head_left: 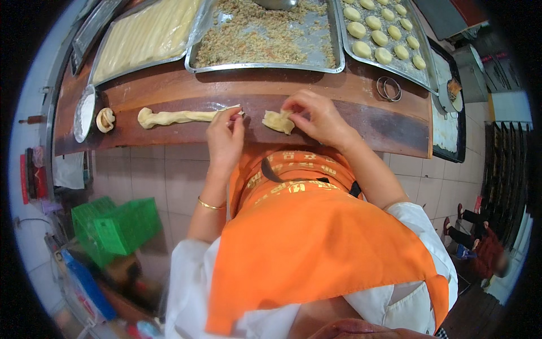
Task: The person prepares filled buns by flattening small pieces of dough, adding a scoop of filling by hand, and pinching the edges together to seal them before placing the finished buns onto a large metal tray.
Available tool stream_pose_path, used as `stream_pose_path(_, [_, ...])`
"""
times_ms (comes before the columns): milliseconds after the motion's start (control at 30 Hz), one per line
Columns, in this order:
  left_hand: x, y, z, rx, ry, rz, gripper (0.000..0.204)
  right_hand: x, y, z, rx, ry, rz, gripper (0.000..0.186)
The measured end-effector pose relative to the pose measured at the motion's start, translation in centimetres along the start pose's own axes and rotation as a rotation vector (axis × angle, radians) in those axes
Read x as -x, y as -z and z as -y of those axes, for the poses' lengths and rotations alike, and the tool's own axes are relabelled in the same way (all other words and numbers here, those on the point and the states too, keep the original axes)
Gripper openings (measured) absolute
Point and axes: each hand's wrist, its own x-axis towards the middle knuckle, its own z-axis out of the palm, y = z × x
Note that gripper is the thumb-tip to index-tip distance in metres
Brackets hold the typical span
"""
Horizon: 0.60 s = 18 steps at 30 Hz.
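A long dough rope (175,117) lies across the wooden table, its thicker end at the left. My left hand (226,135) pinches the rope's right end between thumb and fingertips. To the right of it, a small flat piece of dough (276,121) with a ragged edge rests on the wood. My right hand (317,116) has its thumb and fingers closed on that piece's right side. A gap of bare wood separates the piece from the rope.
Along the table's far side stand a tray of dough strips (144,42), a tray of crumbly filling (265,69) and a tray of round dough pieces (379,38). Metal ring cutters (389,89) lie right; a flour bowl (86,113) and dough coil (105,120) sit left.
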Motion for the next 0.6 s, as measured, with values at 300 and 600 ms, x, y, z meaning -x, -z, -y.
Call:
stream_pose_path(300, [-0.6, 3.3, 1.1, -0.583, -0.339, -0.101, 0.038, -3.3, -1.4, 0.9, 0.087, 0.059, -0.018, 0.013])
stream_pose_path(600, [-3.3, 4.4, 4.8, -0.364, -0.436, 0.058, 0.029, -8.9, -7.6, 1.7, 0.138, 0.278, -0.055, 0.032])
